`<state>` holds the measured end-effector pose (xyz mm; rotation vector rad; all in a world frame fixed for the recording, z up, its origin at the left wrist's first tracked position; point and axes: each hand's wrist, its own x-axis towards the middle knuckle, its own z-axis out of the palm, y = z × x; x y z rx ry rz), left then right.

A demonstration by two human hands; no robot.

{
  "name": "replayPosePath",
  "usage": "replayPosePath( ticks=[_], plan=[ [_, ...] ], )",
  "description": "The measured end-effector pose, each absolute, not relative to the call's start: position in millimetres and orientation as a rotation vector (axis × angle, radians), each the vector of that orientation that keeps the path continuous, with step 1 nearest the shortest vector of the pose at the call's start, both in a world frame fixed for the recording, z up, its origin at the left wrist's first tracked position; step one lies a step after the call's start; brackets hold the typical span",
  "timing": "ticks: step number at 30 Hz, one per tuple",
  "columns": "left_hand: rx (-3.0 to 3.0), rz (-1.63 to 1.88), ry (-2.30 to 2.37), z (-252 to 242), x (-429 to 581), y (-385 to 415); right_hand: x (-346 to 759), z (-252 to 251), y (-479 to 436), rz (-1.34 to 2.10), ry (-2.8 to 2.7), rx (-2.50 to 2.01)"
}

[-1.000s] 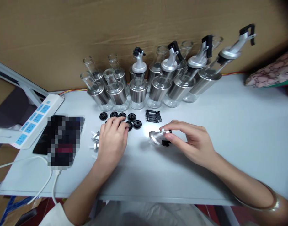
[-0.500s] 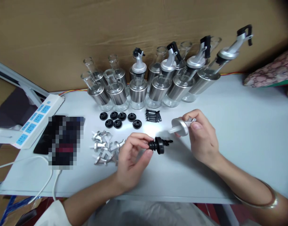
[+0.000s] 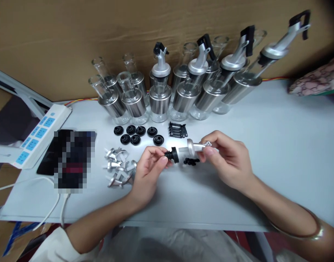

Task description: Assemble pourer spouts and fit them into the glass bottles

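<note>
Midway between the table's (image 3: 292,145) front and back edges, the left hand (image 3: 148,175) pinches a black ribbed stopper (image 3: 174,154) by its narrow end. The right hand (image 3: 230,162) grips a silver pourer spout (image 3: 191,147), its pale tube pointing at the stopper's wide end; whether they touch is hard to tell. Loose silver spouts (image 3: 112,166) lie toward the left edge. Glass-and-steel bottles (image 3: 159,103) line the back edge, four at the front wearing spouts.

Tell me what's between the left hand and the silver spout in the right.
In the head view, a black stopper, its stem pinched by the left hand.
</note>
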<state>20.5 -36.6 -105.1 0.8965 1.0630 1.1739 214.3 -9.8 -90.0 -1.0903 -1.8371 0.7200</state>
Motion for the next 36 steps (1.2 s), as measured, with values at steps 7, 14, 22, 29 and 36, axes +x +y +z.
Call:
replayPosePath(
  ticks=[7,14,22,29,36],
  plan=[
    [0.888,1.19,1.077,-102.0,18.4,-36.4,211.3,-87.1,-8.0,0.695,-1.89,-1.054],
    [0.912,1.168,1.076,-97.3,18.3,-36.1,208.4,-83.2,-6.9,0.724,-1.991,-1.014],
    [0.985,1.186,1.086,-97.3,16.8,-33.9,207.7,-81.6,-6.4,0.727,-2.028,-1.014],
    [0.981,1.176,1.097,-97.4,14.8,-33.9,209.0,-83.6,-5.9,0.743,-2.014,-1.04],
    [0.953,1.151,1.087,-96.7,14.8,-33.4,210.3,-85.1,-4.3,0.83,-2.027,-1.008]
  ],
)
